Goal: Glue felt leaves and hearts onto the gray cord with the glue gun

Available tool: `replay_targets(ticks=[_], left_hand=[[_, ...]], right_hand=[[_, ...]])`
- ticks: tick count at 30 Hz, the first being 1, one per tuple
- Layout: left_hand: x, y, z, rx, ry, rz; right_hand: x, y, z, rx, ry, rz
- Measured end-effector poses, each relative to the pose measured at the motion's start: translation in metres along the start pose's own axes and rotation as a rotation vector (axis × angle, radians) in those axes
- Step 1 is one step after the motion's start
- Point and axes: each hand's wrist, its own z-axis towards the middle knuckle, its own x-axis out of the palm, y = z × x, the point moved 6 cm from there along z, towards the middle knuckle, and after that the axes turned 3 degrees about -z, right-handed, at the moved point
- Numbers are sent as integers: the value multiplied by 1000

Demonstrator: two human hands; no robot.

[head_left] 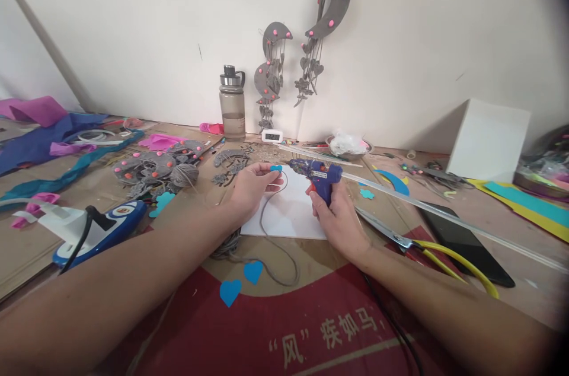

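Note:
Between the thumb and fingers of my left hand [254,189] is a small blue heart [276,168], with a grey cord [263,219] trailing down from it. My right hand [336,219] grips the handle of a blue glue gun [323,179], a long clear glue stick [427,205] running out of its back. The gun's nozzle points left, close to the heart; whether they touch I cannot tell. Below both hands lies a white sheet [293,216]. Nearer to me, two more blue hearts [230,292] rest on the cardboard.
Yellow-handled scissors [427,245] and a black phone [466,245] lie right of my right hand. On the left are a blue power strip [124,216] and grey felt moons [151,168]. A water bottle [232,109] stands by the wall, where moon hangings [335,5] dangle.

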Motion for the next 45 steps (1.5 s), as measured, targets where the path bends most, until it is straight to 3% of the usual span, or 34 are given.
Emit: replay_targets(ticks=[7, 29, 45], left_hand=[[-1, 1, 2, 22, -27, -18], [2, -1, 0, 39, -18, 12], [2, -1, 2, 60, -8, 38]], right_hand=[[0, 11, -2, -69, 21, -93], [4, 8, -2, -104, 38, -151], [5, 4, -2, -65, 38, -144]])
